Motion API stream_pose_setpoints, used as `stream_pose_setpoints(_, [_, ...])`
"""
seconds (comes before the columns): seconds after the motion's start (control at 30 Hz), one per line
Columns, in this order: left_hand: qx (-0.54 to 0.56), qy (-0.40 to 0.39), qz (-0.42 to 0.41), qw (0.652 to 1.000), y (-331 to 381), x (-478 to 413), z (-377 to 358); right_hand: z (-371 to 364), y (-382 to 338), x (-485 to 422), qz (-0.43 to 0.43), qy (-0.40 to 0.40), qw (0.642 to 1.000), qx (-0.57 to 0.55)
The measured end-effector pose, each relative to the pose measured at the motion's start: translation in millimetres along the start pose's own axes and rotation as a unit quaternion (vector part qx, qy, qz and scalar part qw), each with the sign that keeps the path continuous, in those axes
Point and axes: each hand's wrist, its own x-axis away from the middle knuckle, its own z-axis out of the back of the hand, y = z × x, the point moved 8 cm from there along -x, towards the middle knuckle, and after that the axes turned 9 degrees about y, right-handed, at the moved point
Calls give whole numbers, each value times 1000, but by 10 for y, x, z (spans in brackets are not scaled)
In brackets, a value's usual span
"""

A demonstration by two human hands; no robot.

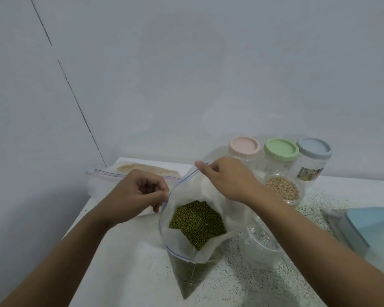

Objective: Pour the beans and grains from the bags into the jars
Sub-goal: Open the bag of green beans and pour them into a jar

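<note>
Green beans (pixel 197 222) (speckled table (pixel 253 282)), pink lid (pixel 244 145).

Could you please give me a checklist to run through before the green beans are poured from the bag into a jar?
1. Bag mouth open: ok; the bag gapes, beans showing.
2. Grip: ok; left hand and right hand each pinch the rim.
3. Empty jar uncapped: ok; no lid on it.
4. Bag mouth over that jar: not ok; the bag is beside it on the table.
5. Soybean jar covered against stray beans: not ok; it stands open just behind.
6. Empty jar clean and dry: cannot tell.
</note>
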Motion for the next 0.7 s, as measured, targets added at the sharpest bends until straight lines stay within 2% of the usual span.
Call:
stream_pose_setpoints(0.07, [29, -32, 15, 999, -51, 13, -54, -29, 20, -40, -34, 7, 999, -20])
stream_pose_setpoints(0.17, [49, -103, 34, 993, -143, 63, -184, -64, -43, -13, -32, 11, 999, 4])
stream_pose_setpoints(0.33, [38, -202, 39, 978, -254, 98, -363, -6, -26, 15, -13, 95, 995, -32])
stream_pose_setpoints(0.4, [55, -170, 80, 981, -396, 10, -356, 19, 20, 22, -19, 126, 991, -45])
stream_pose_setpoints(0.47, [61, -89, 158, 982, -611, -123, -337, 14, 63, 26, -17, 141, 989, -51])
stream_pose_setpoints(0.53, [40, -44, 193, 979, -757, -275, -370, 2, 75, 17, -3, 148, 986, -73])
stream_pose_setpoints(0.7, [-68, -96, 133, 984, -711, -662, -604, 148, 12, 1, 82, 196, 966, -147])
